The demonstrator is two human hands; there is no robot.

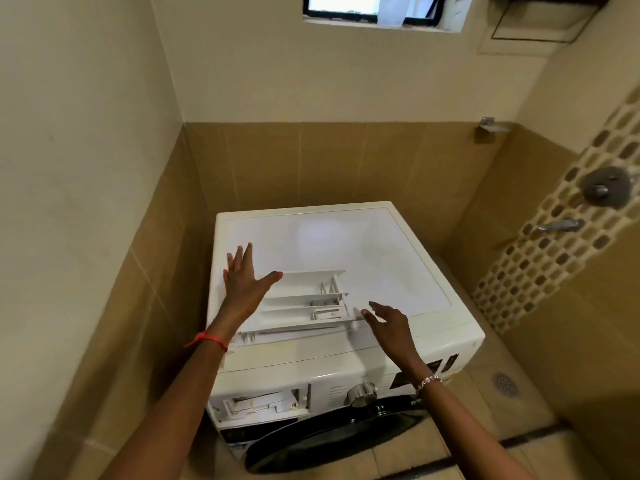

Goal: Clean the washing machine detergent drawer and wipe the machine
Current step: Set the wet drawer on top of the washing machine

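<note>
**A:** Your detergent drawer (pixel 298 303) is out of the washing machine (pixel 363 244). It lies flat on the machine's white top, towards the near left, with its compartments facing up.

**B:** And your left hand (pixel 242 282) is at the drawer's left end. Its fingers (pixel 247 254) are straight and spread wide, pointing to the far wall, with the thumb stretched right towards the drawer's far-left corner. I cannot tell if your palm presses on the top or hovers just over it.

**A:** Your right hand (pixel 391 323) is at the drawer's right end. Its fingers are loosely extended and a little apart, and they grip nothing. The tips are just beside the drawer's near-right corner, and blur hides whether they touch it.

**B:** There is a red thread (pixel 207 339) round your left wrist and a beaded bracelet (pixel 427 382) on your right.

**A:** Below your arms, the drawer slot (pixel 263 403) gapes at the left of the machine's front panel. The silver dial (pixel 362 393) is to its right, and the dark door (pixel 329 441) is underneath.

**B:** The machine stands in a tiled corner. A floor drain (pixel 505 383) is to its right, with a shower valve (pixel 606 187) on the right wall and a window (pixel 367 8) high on the far one.
</note>
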